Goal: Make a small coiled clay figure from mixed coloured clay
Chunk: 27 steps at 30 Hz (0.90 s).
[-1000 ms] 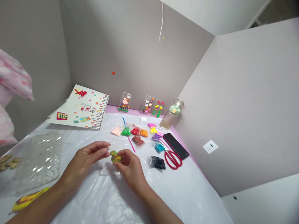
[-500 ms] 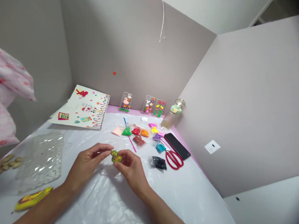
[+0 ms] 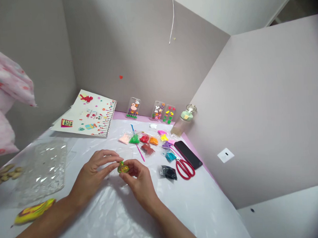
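A small lump of marbled green, yellow and orange clay (image 3: 123, 168) is held above the table in the middle of the head view. My right hand (image 3: 138, 176) pinches it between thumb and fingers. The fingertips of my left hand (image 3: 100, 169) close on its left side, where a little green piece sticks up. Beneath both hands lies a clear phone case (image 3: 124, 152), largely hidden by them. Bags of coloured clay lie just beyond, with a green one (image 3: 134, 138), a red one (image 3: 144, 138) and a brown one (image 3: 148, 149) closest.
Red-handled scissors (image 3: 185, 168), a black phone (image 3: 188, 154) and a black clay bag (image 3: 168, 172) lie right. Decorated phone cases (image 3: 133, 108) lean on the wall beside a pump bottle (image 3: 184, 121). Leftward are a drawing (image 3: 94, 117), a clear plastic tray (image 3: 46, 169), peanuts (image 3: 8, 173) and a yellow packet (image 3: 35, 211).
My left fingertips have shifted slightly on the clay, and its upper green part is more covered now. My right hand has barely moved. The view has shifted very slightly.
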Tool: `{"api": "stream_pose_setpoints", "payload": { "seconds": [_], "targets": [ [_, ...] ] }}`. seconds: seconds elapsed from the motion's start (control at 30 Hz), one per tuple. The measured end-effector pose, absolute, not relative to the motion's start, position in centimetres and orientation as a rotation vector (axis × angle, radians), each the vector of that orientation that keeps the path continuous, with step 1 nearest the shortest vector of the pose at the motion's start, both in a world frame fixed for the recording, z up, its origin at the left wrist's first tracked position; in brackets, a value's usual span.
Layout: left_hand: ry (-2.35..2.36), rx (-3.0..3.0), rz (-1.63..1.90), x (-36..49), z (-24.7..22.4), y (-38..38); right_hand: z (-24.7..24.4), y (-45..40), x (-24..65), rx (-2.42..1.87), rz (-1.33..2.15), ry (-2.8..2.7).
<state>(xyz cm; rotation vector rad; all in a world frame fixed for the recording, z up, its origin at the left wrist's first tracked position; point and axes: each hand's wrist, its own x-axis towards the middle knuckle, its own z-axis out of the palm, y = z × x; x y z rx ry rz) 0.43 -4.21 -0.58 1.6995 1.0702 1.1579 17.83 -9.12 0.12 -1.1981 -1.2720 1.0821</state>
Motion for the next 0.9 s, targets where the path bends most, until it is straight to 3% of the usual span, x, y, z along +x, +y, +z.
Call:
{"api": "stream_pose_setpoints", "payload": {
  "seconds": [0.9],
  "targets": [
    [1.031, 1.714, 1.058, 0.54, -0.96, -4.26, 0.59, -9.39, 17.84, -1.163, 1.07, -1.261]
  ]
}}
